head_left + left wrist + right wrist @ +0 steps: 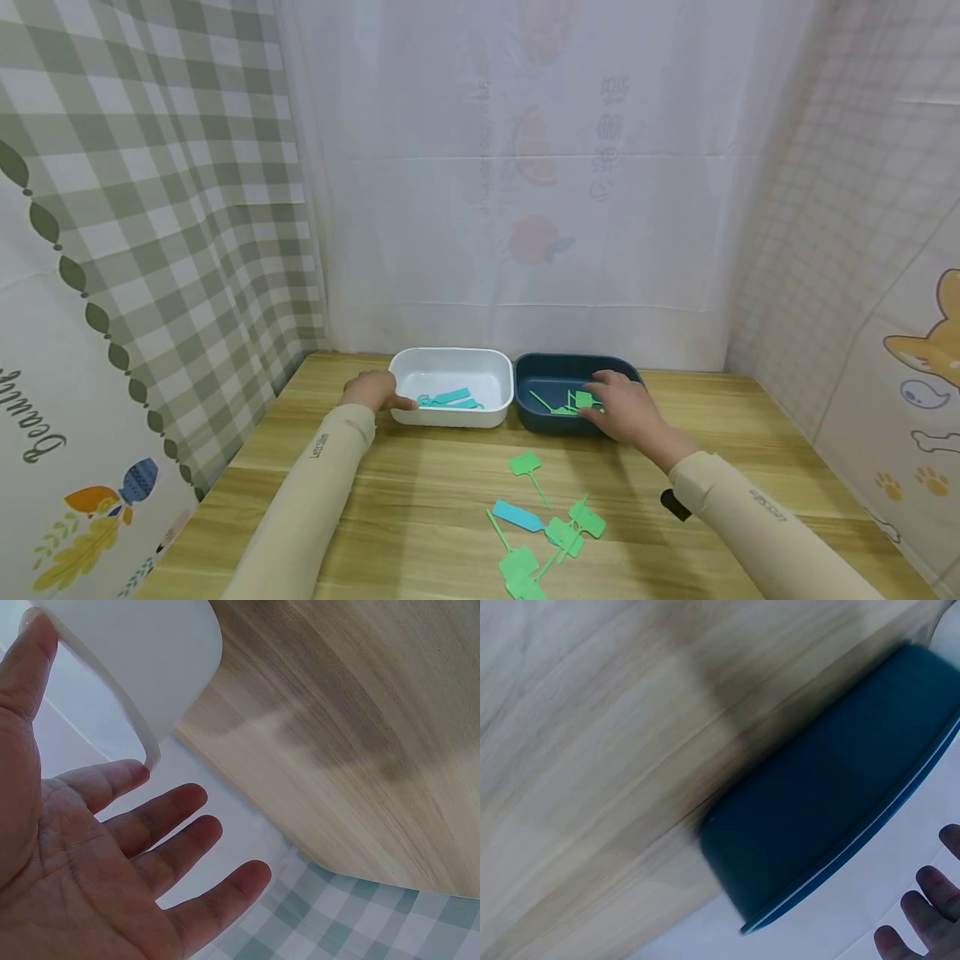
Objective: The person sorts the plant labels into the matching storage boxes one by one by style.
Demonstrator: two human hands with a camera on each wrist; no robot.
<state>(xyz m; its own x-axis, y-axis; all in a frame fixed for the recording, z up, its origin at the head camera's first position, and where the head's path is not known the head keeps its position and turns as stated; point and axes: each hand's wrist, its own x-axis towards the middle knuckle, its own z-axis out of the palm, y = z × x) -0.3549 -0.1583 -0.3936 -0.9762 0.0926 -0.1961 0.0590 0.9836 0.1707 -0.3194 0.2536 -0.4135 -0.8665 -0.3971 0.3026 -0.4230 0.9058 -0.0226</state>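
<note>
At its left end, my left hand (372, 390) touches the white bin (452, 418). In the left wrist view the thumb and index fingertip of the left hand (97, 847) rest on the bin's rim (112, 682), while the other fingers spread loosely. Several blue tags (452, 396) lie inside that bin. My right hand (624, 407) hovers over the right part of the dark blue bin (540, 361), fingers spread with nothing in them. Green tags (583, 400) lie in it, partly hidden by the hand. The right wrist view shows the bin's outer wall (817, 772) and a few fingertips (930, 900).
Several green tags (517, 565) lie loose on the wooden table (427, 500), with one blue tag (517, 516) among them. Both bins stand side by side at the back, before a white curtain (420, 250). A checked cloth (225, 167) hangs at the left.
</note>
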